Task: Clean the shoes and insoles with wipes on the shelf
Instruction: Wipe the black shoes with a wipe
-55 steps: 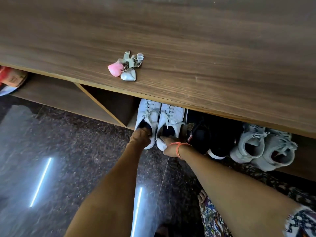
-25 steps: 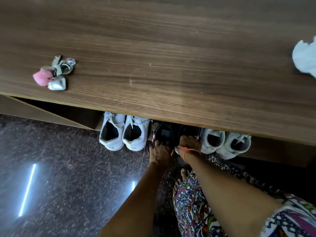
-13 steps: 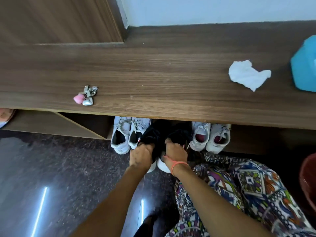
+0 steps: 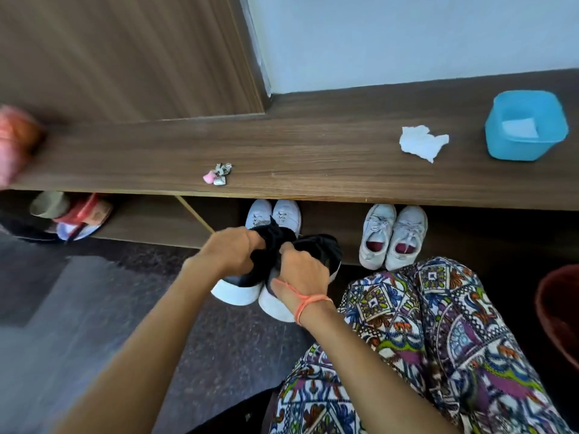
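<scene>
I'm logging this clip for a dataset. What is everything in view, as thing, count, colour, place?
shelf: 1, brown wood, along the wall
black shoes: 2, black, white soles, in both hands
plain sneakers: 2, white, under the shelf top
red-lined sneakers: 2, white, under the shelf top, right
wipe: 1, white, crumpled, on the shelf top
tub: 1, blue, shelf top, far right
keychain: 1, pink and silver, shelf top
bucket: 1, reddish, right edge
left hand: 1, grips one black shoe
right hand: 1, orange thread at wrist, grips the other
</scene>
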